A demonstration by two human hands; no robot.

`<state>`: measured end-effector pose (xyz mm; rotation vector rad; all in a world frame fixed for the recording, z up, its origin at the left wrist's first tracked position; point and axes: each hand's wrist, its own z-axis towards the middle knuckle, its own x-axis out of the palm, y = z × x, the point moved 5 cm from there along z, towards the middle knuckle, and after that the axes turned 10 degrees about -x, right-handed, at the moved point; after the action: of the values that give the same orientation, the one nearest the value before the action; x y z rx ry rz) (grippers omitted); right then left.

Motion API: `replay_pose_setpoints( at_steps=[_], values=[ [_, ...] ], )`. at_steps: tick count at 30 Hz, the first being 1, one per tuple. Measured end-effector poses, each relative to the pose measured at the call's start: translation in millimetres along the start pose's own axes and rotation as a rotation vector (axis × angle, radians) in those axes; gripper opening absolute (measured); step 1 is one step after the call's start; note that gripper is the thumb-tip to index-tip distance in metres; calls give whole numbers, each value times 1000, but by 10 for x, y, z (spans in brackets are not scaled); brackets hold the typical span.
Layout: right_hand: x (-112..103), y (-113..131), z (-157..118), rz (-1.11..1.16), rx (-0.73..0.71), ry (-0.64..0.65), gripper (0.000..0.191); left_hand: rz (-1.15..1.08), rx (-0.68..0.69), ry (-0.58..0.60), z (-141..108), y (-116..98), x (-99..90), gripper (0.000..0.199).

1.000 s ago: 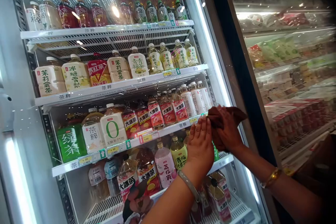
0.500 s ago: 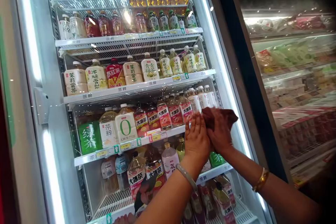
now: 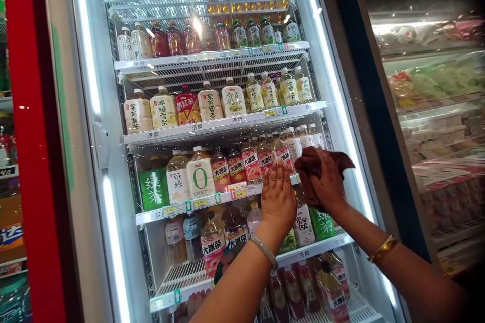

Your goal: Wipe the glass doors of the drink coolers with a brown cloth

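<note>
My left hand [image 3: 279, 197], with a pale bangle at the wrist, lies flat against the glass door of a drinks cooler, fingers stretched upward and holding nothing. To its right, my right hand [image 3: 329, 184], wearing a gold bracelet, presses a dark brown cloth [image 3: 308, 174] to the same glass. The cloth is bunched under the palm, and one corner sticks out past the fingers on the right. Behind the hands, through the glass, stand rows of bottled tea, among them a bottle with a green 0 [image 3: 200, 176] and a green-labelled bottle [image 3: 153, 186].
A bright light strip [image 3: 337, 75] runs down the cooler's right side and another [image 3: 115, 247] down its left. The door handle [image 3: 101, 145] is at the left. Another lit chiller [image 3: 435, 111] with packaged goods stands on the right. A red panel [image 3: 34, 111] borders the far left.
My right hand and the cloth have moved apart from my left hand, which stays flat on the glass. The view has shifted left, so the red panel now shows.
</note>
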<state>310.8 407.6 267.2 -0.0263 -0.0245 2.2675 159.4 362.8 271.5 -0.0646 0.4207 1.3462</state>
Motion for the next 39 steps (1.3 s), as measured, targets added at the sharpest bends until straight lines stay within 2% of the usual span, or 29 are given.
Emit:
replay_pose_setpoints(
  at_steps=[2, 6, 9, 11, 15, 18, 20, 24, 27, 29, 33, 37, 39],
  values=[
    [11, 39, 25, -11, 17, -16, 83, 5, -22, 6, 5, 59, -24, 70],
    [112, 191, 57, 40, -111, 118, 81, 9, -94, 1, 31, 199, -83, 71],
    [80, 205, 92, 5, -47, 47, 85, 25, -47, -1, 31, 255, -154, 68],
    [87, 260, 115, -5, -46, 40, 86, 35, -68, 17, 28, 316, -206, 67],
    [177, 455, 186, 55, -207, 173, 78, 47, -111, 45, 18, 469, -316, 70],
    [178, 499, 271, 22, -134, 91, 82, 72, -52, 26, 5, 572, -383, 67],
    [216, 580, 311, 11, -124, 73, 84, 81, -60, 14, -6, 663, -414, 67],
    [346, 840, 354, 72, -285, 199, 77, 85, -116, -8, -50, 847, -480, 71],
    [340, 894, 397, 41, -197, 123, 79, 82, -76, -12, -83, 915, -535, 66],
    [360, 952, 409, 22, -157, 96, 81, 71, -104, -9, -88, 972, -571, 68],
    [477, 1157, 415, 52, -258, 186, 77, 52, -184, -33, -88, 1097, -635, 77],
    [495, 1221, 430, 7, -155, 108, 84, 58, -120, -57, -115, 1151, -665, 76],
    [533, 1292, 429, 16, -196, 139, 86, 52, -147, -56, -133, 1197, -676, 77]
  ],
)
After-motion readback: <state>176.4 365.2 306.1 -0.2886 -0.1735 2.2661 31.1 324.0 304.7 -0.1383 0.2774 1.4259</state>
